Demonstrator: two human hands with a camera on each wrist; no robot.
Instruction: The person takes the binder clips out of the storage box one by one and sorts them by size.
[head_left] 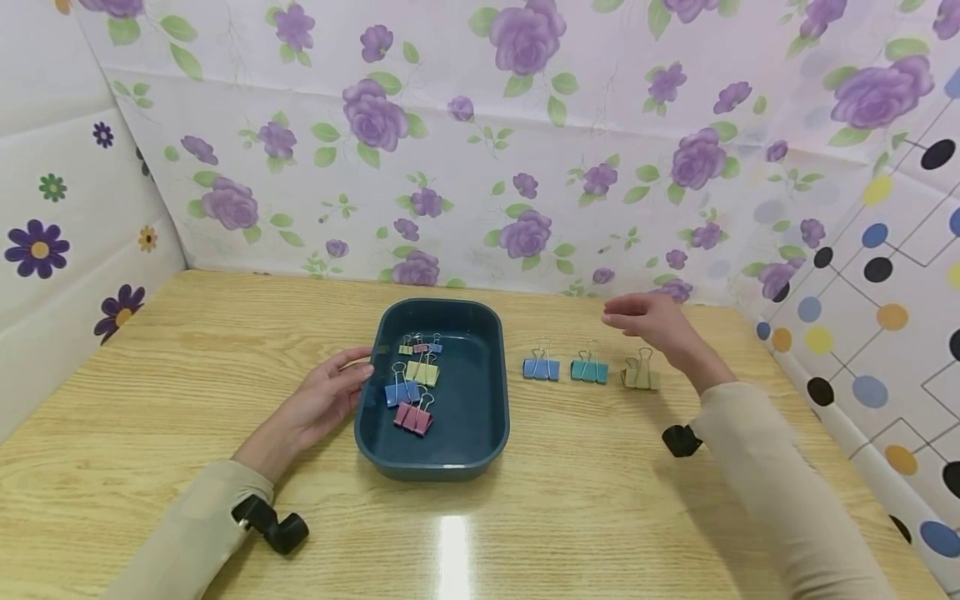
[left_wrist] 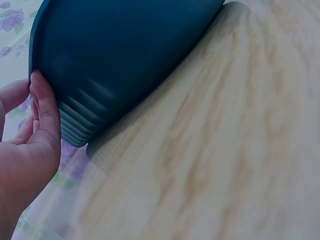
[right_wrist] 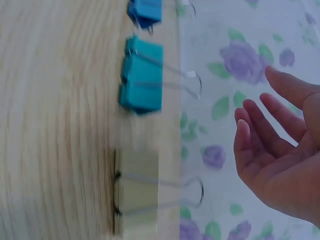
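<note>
Presumably light yet stiff and springy, the blue metal binder clip (head_left: pixel 542 370), teal metal binder clip (head_left: pixel 589 372) and tan metal binder clip (head_left: pixel 641 381) sit in a row on the wood-grained table (head_left: pixel 570 483); wire loops or broad backs should suit a pinch. The right hand (head_left: pixel 656 325), empty, fingers loosely bent, hovers near the tan one. The left hand (head_left: pixel 330 396) pinches the rim of the dark-blue rectangular plastic tray (head_left: pixel 472 400), which holds three tiny clips (head_left: pixel 420 348) and three larger yellow, blue and pink ones (head_left: pixel 423 372).

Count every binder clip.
9. In the tray: small yellow clip, small pink clip, small blue clip, larger yellow clip, larger blue clip, larger pink clip. On the table, right of the tray: blue clip, teal clip, khaki clip. Overlaps might hide another.
</note>
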